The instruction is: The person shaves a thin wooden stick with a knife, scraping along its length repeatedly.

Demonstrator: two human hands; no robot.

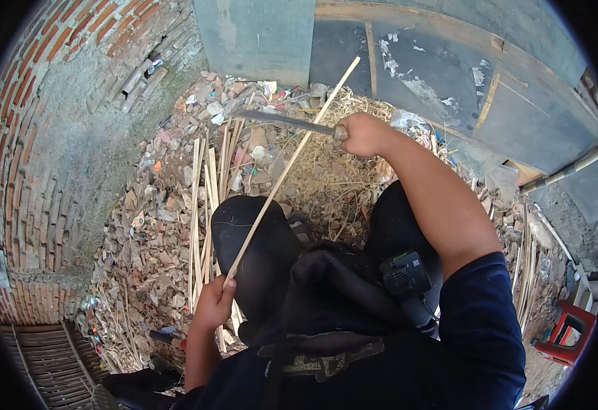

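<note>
My left hand (213, 303) grips the lower end of a long pale bamboo strip (286, 171), which slants up and to the right past my knee. Wrapped around the handle of a machete (282, 121) is my right hand (367, 134). The dark blade points left and crosses the strip near its upper part; whether its edge touches the strip I cannot tell. More bamboo strips (196, 205) lie on the ground beside my left knee. Under the blade, a heap of thin shavings (336, 160) covers the rubble.
A worn brick wall (73, 157) rises on the left, and grey panels (415, 68) stand ahead. Broken stones and litter (152, 219) cover the ground. At the right are further strips (528, 266) and a red plastic object (567, 333). A slatted bamboo surface (49, 362) sits lower left.
</note>
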